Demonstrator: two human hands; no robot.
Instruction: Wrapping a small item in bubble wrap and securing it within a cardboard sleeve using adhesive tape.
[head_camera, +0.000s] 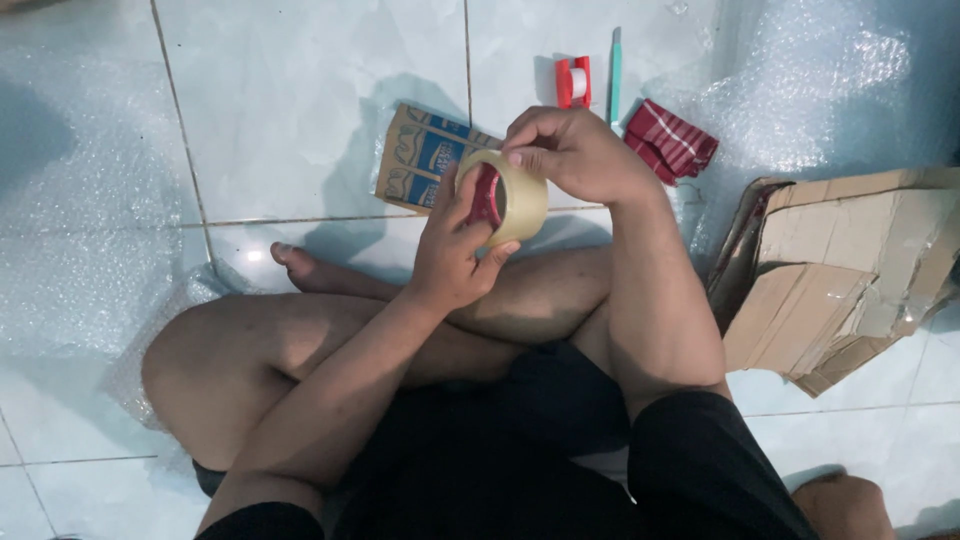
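The left hand (455, 250) held a roll of clear tape (503, 196) in the middle of the frame. Its thumb and fingers wrapped around the lower left side of the roll, and that grip was closed tight on it. The right hand (570, 150) came down on the roll from the upper right. Its fingertips pressed on the top edge of the roll, so that grip was closed on the tape too. The roll stood on its edge between the two hands, with its round hole facing left. Something red showed inside the hole.

The person sat with legs crossed on the floor (300, 90), and the hands were held up over the knees. A bare foot (300, 268) poked out at the middle left.

The floor was made of big, pale, shiny tiles with thin dark lines between them. Just behind the roll, a flat brown and blue cardboard box (420, 160) lay on the tiles. Above the hands, near the top of the frame, stood a small red tape holder (573, 82) with a thin green stick (615, 75) just beside it. A red striped packet (670, 140) lay to the right of those.

A torn brown cardboard box (840, 270) lay at the right side. Bubble wrap (90, 200) covered the floor on the left, and more of it showed in the upper right corner.
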